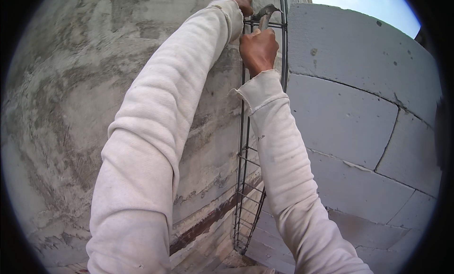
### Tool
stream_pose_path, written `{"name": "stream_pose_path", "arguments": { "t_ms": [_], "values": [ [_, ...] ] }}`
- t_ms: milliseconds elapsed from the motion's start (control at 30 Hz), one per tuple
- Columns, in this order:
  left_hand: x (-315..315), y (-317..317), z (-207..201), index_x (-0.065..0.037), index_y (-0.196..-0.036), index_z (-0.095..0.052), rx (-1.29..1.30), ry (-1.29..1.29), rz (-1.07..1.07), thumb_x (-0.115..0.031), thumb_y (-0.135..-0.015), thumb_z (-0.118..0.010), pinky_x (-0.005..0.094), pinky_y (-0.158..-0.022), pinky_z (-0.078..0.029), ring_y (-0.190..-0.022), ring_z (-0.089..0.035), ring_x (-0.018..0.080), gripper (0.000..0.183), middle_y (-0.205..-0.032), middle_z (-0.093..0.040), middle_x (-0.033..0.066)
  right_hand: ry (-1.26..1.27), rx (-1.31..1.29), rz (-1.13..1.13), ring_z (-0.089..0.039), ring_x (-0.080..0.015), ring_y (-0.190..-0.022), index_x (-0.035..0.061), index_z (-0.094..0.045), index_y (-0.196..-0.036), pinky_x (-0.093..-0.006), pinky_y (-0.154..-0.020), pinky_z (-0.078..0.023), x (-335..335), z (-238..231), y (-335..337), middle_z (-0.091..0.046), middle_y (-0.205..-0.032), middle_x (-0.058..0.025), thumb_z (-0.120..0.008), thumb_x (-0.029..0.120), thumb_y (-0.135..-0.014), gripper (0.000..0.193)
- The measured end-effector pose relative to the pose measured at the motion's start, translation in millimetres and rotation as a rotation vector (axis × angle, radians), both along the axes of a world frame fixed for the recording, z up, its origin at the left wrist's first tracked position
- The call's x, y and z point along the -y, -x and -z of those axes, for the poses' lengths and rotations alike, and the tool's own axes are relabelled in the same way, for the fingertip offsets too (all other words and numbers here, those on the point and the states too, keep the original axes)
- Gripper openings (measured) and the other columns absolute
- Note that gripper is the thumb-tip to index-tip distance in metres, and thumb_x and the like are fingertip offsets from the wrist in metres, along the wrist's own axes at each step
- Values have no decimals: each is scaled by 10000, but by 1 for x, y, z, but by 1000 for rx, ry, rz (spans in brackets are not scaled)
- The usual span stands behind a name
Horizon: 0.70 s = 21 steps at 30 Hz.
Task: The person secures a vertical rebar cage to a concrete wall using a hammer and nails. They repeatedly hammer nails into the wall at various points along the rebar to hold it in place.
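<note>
A tall, narrow steel rebar cage (241, 146) of dark rods and cross ties stands in the gap between two walls. Near its upper part, my right hand (259, 49) is closed around the handle of a hammer (267, 12), whose dark, curved head lies against or just in front of the rods and a cross tie. My left hand (241, 1) is at the top edge, beside the left rods, and partly cut off. Its fingers look curled, but what they hold is hidden. Both arms reach upward in off-white sleeves.
On the left rises a rough, stained cement wall (66, 99). To the right stands a wall of large grey blocks (340, 118) with thin joints. A reddish-brown strip (198, 234) runs low along the left wall. Sky (373, 4) shows at the upper right.
</note>
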<state>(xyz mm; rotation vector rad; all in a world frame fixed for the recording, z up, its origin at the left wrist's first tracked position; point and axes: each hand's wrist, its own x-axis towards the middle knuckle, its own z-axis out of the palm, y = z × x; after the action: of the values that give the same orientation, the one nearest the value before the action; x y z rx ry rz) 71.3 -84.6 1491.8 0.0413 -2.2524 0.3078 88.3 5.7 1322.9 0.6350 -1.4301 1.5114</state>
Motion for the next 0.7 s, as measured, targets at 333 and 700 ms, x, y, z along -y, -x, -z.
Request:
{"name": "stream_pose_path", "arguments": {
  "t_ms": [333, 700],
  "values": [
    [-4, 3, -2, -101, -1213, -764, 17, -81, -84, -205, -807, -708, 450, -958, -570, -1158, -710, 339, 423, -1209, -745, 173, -82, 91, -42, -708, -528, -992, -157, -610, -1108, -545, -890, -576, -15, -13, -7, -705, -1096, -350, -628, 141, -903, 363],
    [-3, 3, 6, -92, -1269, -733, -55, -26, -74, -194, -812, -688, 473, -980, -564, -1181, -704, 341, 470, -1268, -728, 170, 49, 1, 66, -721, -523, -913, -145, -671, -906, -536, -872, -582, -11, -3, -7, -710, -962, -372, -649, 150, -856, 300]
  ]
}}
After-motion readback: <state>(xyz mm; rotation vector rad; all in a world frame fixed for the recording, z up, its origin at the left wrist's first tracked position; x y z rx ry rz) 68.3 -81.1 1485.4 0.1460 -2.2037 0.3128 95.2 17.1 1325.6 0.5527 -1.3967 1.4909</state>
